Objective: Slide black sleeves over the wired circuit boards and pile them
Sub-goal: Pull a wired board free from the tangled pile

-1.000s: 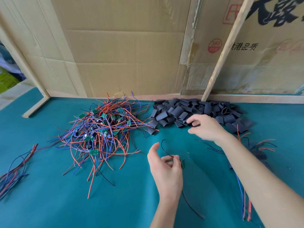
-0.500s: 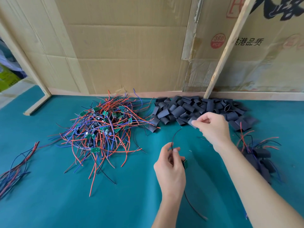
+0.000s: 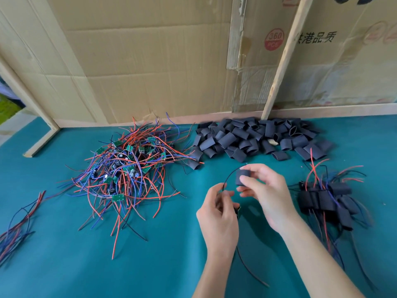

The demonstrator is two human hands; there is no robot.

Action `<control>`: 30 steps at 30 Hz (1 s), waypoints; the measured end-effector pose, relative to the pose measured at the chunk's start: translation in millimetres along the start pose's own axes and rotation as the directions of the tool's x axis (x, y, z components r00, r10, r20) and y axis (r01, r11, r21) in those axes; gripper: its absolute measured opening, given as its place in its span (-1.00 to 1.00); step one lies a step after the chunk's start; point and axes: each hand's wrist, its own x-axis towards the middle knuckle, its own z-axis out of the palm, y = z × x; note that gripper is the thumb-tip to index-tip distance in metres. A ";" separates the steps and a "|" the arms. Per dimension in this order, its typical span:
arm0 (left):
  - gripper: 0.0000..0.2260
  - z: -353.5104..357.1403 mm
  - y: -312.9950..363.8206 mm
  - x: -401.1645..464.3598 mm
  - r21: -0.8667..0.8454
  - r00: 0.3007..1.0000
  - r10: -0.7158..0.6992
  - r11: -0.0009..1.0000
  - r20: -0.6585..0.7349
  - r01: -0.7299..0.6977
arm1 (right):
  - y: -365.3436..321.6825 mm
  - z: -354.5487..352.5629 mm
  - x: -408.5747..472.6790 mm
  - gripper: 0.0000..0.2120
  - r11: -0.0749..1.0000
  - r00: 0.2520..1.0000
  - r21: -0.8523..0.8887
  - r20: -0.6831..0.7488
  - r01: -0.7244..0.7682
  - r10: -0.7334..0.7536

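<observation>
One black sleeve (image 3: 242, 177) now pinched in right hand (image 3: 265, 190), lifted off sleeve heap (image 3: 257, 138) toward left hand (image 3: 219, 214), itself gripping black wire (image 3: 231, 176).

We barely see the board (image 3: 238, 211) behind our left hand (image 3: 219, 220) (only a dark edge); the loose wires (image 3: 15, 229) run off frame

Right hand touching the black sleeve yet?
Touching. The head view shows the right hand pinching the black sleeve, thumb on its front, fingers behind, above the left hand.
</observation>
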 end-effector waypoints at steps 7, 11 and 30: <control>-0.72 0.2 -4.5 0.7 0.003 0.999 0.019 1.000 -0.028 -0.019 | 6.3 9.6 -16.0 -0.83 0.961 0.980 -0.225 0.149 0.163 -0.131; -0.73 0.1 -5.5 0.4 -0.022 1.000 0.010 1.000 -0.026 -0.011 | 1.7 2.3 -15.1 -0.94 0.990 0.967 -0.124 0.251 0.071 -0.038; -0.77 1.1 -1.5 -1.2 -0.007 1.000 -0.024 1.000 0.007 0.024 | -11.7 -26.7 0.3 -0.89 0.982 0.974 0.147 -0.207 0.119 -0.088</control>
